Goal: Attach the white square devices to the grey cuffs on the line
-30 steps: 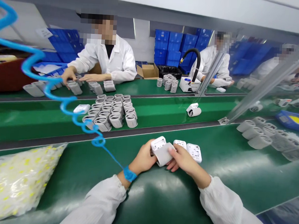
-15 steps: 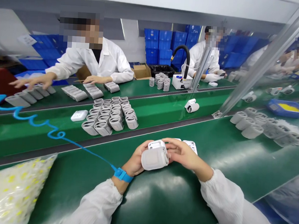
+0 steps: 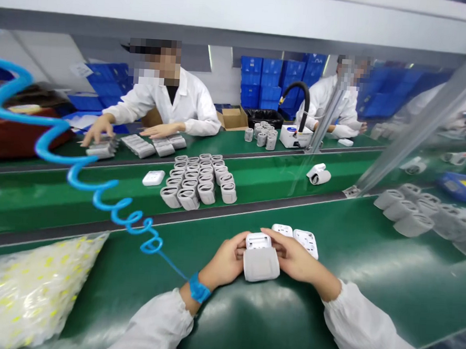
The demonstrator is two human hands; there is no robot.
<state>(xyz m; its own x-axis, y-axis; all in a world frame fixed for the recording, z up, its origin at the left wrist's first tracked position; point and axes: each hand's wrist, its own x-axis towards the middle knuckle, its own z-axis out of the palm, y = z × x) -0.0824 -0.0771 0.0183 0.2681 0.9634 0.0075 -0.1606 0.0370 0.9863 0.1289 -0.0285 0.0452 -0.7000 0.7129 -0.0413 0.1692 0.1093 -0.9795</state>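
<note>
Between my two hands is a wrist blood pressure monitor, a white case with an open battery bay and a rolled grey cuff [image 3: 261,265]. My left hand [image 3: 227,261] grips its left side, the thumb along the white case. From the right, my right hand [image 3: 293,257] closes on the other side, some fingertips hidden behind the unit. The cuff faces me, just over the green bench. Just beyond my right hand lie two white device cases [image 3: 305,242], open side up. A blue wrist strap [image 3: 199,288] circles my left wrist.
Rolled grey cuffs [image 3: 199,180] stand in rows on the green belt, with a white case [image 3: 153,178] beside them. A bag of white and yellow parts [image 3: 32,288] lies at left. The strap's blue coiled cord [image 3: 94,187] hangs at left. Co-workers sit across; a metal post [image 3: 418,122] rises at right.
My view has shifted, so the scene sits lower and further right. The monitor has turned so its battery bay and cuff face me more squarely. The co-worker's outstretched hand has come down onto grey cuffs.
</note>
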